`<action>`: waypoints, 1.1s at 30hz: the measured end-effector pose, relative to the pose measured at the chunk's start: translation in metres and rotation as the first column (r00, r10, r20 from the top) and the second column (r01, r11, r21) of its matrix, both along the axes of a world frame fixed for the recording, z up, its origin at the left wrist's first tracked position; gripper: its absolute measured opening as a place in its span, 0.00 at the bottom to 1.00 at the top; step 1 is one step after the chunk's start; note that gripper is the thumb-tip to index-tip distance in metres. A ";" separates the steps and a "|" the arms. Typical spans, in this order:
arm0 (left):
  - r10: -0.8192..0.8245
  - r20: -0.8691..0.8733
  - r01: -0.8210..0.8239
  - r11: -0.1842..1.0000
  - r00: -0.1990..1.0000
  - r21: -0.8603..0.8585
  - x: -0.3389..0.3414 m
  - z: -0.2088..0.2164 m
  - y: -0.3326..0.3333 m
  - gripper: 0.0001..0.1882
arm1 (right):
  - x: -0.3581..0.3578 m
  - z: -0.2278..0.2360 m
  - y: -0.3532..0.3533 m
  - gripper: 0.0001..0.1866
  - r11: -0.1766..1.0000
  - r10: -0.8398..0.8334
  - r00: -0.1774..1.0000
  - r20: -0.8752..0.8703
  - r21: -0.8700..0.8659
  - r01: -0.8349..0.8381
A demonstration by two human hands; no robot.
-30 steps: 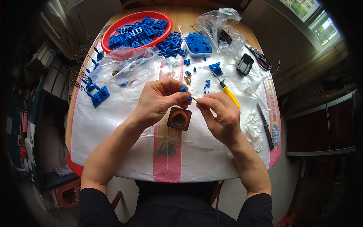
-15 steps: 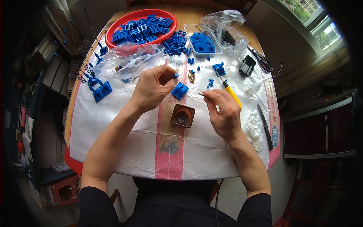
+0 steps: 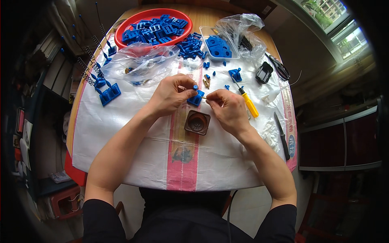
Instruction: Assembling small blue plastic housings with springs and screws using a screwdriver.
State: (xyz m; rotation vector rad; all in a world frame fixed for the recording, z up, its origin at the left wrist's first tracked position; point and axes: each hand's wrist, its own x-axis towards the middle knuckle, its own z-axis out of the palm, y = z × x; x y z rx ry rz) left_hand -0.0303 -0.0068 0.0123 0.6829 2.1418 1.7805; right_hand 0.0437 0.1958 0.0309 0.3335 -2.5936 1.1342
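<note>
Pinched in my left hand (image 3: 173, 95) is a small blue plastic part (image 3: 195, 87), its round end showing above my fingertips. My right hand (image 3: 230, 110) is closed on a thin brass-coloured pin (image 3: 204, 97), whose tip points left toward that part. Just under and between the fingertips lies a blue plastic block (image 3: 196, 99); whether either hand touches it, I cannot tell. Nearer to me is a square brown dish (image 3: 197, 122) with a round hollow. Several brass pins (image 3: 207, 82) and small blue pieces (image 3: 206, 65) lie beyond my hands.
A red tray (image 3: 189, 29) of blue parts and a clear box (image 3: 236, 52) stand at the back. To the right are a yellow-handled screwdriver (image 3: 251, 106), black scissors (image 3: 279, 68) and a knife (image 3: 283, 137). Blue assemblies with springs (image 3: 109, 95) stand at left.
My right hand has moved left with the pin, bringing it close to my left fingertips. My left hand has shifted slightly right and now partly covers the blue block.
</note>
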 end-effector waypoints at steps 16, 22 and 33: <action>0.046 -0.201 -0.056 0.998 0.979 -0.041 0.005 -0.002 0.004 0.07 | -0.009 -0.014 -0.001 0.04 0.997 0.055 0.996 -0.063 -0.042 -0.058; 0.062 -0.013 -0.062 0.996 0.998 -0.066 0.004 -0.002 0.003 0.07 | -0.008 -0.013 -0.006 0.04 0.992 0.036 0.999 -0.021 -0.118 -0.038; 0.035 -0.190 -0.066 0.985 0.981 -0.160 0.017 0.011 0.006 0.08 | -0.003 -0.016 -0.003 0.05 0.986 0.060 0.997 -0.055 0.162 -0.051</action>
